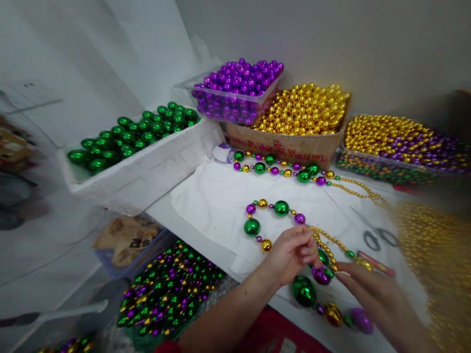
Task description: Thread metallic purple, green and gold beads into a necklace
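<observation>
A bead necklace (pixel 281 208) of green, purple and gold balls curves over the white cloth (pixel 209 196). My left hand (pixel 294 252) is closed on its strand, beside a purple bead (pixel 321 275) and a string of small gold beads (pixel 329 235). My right hand (pixel 375 291), slightly blurred, pinches the strand near a small green bead just right of the purple one. Large green, gold and purple beads (pixel 333 314) trail below both hands. The exact grip points are partly hidden by the fingers.
Behind are a white foam box (pixel 147 171) of green beads, a clear tub (pixel 235 95) of purple beads, a cardboard box (pixel 283 142) of gold ones and a mixed-bead tub (pixel 386 166). Another necklace (pixel 259 167) lies near them. Scissors (pixel 371 240) rest at right. Beads (pixel 169 289) fill a container below.
</observation>
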`<move>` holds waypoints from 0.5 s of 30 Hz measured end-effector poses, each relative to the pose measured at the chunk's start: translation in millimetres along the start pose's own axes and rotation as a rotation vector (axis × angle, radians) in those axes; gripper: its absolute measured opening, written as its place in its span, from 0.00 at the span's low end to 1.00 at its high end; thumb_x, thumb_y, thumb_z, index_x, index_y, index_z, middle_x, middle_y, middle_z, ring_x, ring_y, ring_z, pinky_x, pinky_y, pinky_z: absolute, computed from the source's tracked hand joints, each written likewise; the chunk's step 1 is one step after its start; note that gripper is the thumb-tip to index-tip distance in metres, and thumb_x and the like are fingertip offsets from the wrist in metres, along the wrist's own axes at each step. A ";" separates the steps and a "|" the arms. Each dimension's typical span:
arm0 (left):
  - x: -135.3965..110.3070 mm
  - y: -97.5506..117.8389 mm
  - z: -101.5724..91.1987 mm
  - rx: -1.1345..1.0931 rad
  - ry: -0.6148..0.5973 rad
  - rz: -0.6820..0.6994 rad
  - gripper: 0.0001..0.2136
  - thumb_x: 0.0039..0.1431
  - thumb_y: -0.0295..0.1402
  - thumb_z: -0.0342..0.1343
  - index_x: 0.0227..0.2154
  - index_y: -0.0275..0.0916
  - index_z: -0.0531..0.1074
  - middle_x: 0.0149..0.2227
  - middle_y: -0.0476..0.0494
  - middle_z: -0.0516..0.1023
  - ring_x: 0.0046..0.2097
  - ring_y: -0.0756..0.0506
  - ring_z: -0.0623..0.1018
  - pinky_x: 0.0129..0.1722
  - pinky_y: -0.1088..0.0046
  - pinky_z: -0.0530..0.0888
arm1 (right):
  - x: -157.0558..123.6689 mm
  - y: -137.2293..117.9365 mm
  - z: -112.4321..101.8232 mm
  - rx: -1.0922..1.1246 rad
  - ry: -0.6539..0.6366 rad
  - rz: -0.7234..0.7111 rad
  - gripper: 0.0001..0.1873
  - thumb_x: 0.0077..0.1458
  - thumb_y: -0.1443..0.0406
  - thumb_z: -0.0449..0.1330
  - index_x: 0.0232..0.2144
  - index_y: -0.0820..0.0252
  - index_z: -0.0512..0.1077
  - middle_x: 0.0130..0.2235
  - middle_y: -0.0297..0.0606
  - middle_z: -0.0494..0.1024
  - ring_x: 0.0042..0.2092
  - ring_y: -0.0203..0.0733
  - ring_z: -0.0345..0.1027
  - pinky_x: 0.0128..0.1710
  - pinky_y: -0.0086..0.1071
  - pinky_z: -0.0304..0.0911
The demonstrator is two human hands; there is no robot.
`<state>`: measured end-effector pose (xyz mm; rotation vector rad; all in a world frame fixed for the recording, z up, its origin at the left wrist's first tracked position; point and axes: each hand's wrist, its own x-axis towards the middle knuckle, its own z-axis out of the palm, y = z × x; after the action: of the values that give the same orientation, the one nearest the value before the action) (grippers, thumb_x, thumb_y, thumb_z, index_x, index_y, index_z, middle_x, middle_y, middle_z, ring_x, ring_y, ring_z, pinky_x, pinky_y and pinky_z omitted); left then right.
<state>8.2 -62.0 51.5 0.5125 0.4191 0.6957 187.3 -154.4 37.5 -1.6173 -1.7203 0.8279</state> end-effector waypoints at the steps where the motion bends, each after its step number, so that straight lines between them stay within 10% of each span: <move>1: -1.5 -0.8 0.1 0.011 -0.014 -0.003 0.12 0.51 0.36 0.59 0.23 0.38 0.61 0.18 0.55 0.55 0.20 0.53 0.58 0.26 0.72 0.65 | -1.1 1.5 -0.8 0.002 -0.018 0.000 0.12 0.57 0.57 0.55 0.39 0.48 0.76 0.42 0.34 0.79 0.42 0.44 0.74 0.41 0.30 0.69; 8: -2.7 -27.9 -15.8 -0.085 0.087 0.001 0.11 0.51 0.37 0.59 0.23 0.38 0.63 0.19 0.54 0.58 0.21 0.53 0.61 0.31 0.70 0.67 | -6.3 11.9 1.0 -0.025 -0.122 0.031 0.14 0.58 0.56 0.53 0.38 0.49 0.77 0.39 0.33 0.80 0.39 0.44 0.75 0.38 0.28 0.70; 15: -18.8 -35.2 -9.3 0.382 0.163 0.012 0.09 0.52 0.37 0.57 0.26 0.37 0.66 0.24 0.47 0.70 0.26 0.51 0.68 0.29 0.75 0.64 | -9.0 8.8 -9.8 -0.336 -0.133 -0.198 0.15 0.59 0.61 0.50 0.41 0.49 0.76 0.36 0.36 0.80 0.34 0.44 0.76 0.30 0.30 0.71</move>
<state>7.7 -95.3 27.6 0.8223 0.7092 0.6736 200.9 -162.7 36.2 -1.5940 -2.1669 0.5848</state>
